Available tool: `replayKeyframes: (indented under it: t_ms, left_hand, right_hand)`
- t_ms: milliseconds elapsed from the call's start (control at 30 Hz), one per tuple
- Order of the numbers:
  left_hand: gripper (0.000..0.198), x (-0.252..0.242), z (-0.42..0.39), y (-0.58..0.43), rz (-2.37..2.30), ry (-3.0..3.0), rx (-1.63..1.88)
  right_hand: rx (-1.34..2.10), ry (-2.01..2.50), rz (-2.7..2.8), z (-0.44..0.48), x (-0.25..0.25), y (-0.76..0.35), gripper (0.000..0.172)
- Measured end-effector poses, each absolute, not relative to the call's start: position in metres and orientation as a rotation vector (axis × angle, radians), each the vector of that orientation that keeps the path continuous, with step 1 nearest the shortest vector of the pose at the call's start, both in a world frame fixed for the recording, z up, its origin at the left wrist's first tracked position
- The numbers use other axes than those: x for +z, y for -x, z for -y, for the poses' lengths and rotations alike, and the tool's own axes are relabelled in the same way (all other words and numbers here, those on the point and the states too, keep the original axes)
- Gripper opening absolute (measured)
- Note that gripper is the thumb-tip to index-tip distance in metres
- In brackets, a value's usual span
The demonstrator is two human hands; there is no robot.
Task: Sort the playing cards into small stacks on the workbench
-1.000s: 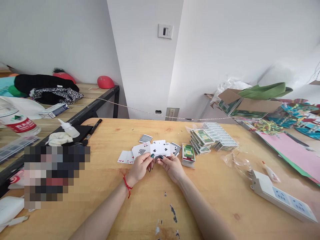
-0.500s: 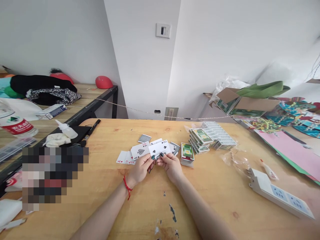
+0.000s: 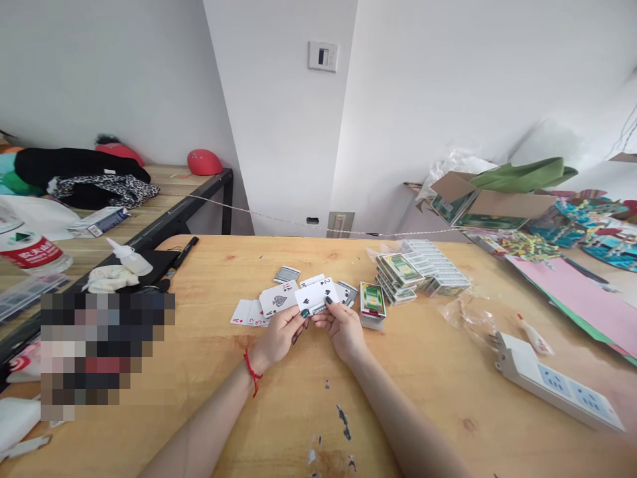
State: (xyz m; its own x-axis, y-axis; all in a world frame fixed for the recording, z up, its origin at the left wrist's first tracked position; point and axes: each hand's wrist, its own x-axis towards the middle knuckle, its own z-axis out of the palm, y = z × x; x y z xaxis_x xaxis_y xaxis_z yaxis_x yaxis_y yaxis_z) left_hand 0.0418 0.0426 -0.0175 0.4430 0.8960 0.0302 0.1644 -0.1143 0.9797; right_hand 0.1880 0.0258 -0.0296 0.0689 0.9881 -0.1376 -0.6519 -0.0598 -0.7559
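Observation:
Between both hands is a small bunch of playing cards [image 3: 312, 296], a two of spades face up on top. My left hand [image 3: 279, 334] pinches the lower left edge, and my right hand [image 3: 343, 330] pinches the right side with its thumb on the face. Just left of the bunch, an ace of spades [image 3: 279, 301] lies over red-suit cards [image 3: 243, 312] fanned on the wooden table [image 3: 223, 385]. A patterned card back [image 3: 287, 273] lies behind. More cards [image 3: 347, 293] show at the right, beside a green card box [image 3: 372, 300].
Stacked card boxes [image 3: 401, 269] stand at the back right. A power strip [image 3: 557, 382], glue bottle [image 3: 535, 335] and coloured paper [image 3: 562, 292] lie to the right. A white bottle [image 3: 130, 257] and black pen [image 3: 187, 252] are at the left. An open carton [image 3: 497, 206] sits behind.
My right thumb has shifted slightly up and right on the top card. The two of spades has tilted a little. The whole view has moved slightly.

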Motion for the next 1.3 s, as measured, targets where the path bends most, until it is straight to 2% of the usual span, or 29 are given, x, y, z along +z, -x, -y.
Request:
replayKeyframes:
  t_ms: [267,300,400,467,600,667,800,1067,1300]
  left_hand:
    - [0.021,-0.013,-0.038,-0.044,-0.843,-1.514,0.894]
    - [0.025,-0.013,-0.037,-0.045,-0.845,-1.495,0.968]
    - [0.064,-0.011,-0.034,-0.048,-0.861,-1.487,1.170]
    - [0.071,-0.011,-0.034,-0.050,-0.864,-1.564,1.217]
    - [0.037,-0.013,-0.034,-0.049,-0.947,-1.828,1.211]
    - [0.028,-0.014,-0.034,-0.048,-1.009,-1.935,1.215]
    - [0.036,-0.013,-0.033,-0.047,-1.043,-2.031,1.276]
    - [0.031,-0.013,-0.028,-0.049,-1.060,-2.215,1.320]
    - [0.029,-0.014,-0.028,-0.050,-0.982,-2.448,1.439]
  right_hand:
    - [1.377,0.866,0.549,-0.024,-0.027,-0.184,0.021]
    - [1.371,0.885,0.552,-0.024,-0.027,-0.184,0.022]
    - [1.370,0.926,0.556,-0.024,-0.028,-0.185,0.022]
    - [1.388,0.930,0.547,-0.024,-0.028,-0.184,0.021]
    - [1.460,0.901,0.438,-0.022,-0.024,-0.180,0.018]
    - [1.498,0.881,0.358,-0.021,-0.022,-0.178,0.018]
    - [1.561,0.840,0.267,-0.021,-0.023,-0.178,0.016]
    - [1.605,0.788,0.208,-0.022,-0.026,-0.179,0.012]
    - [1.602,0.785,0.242,-0.020,-0.022,-0.178,0.017]
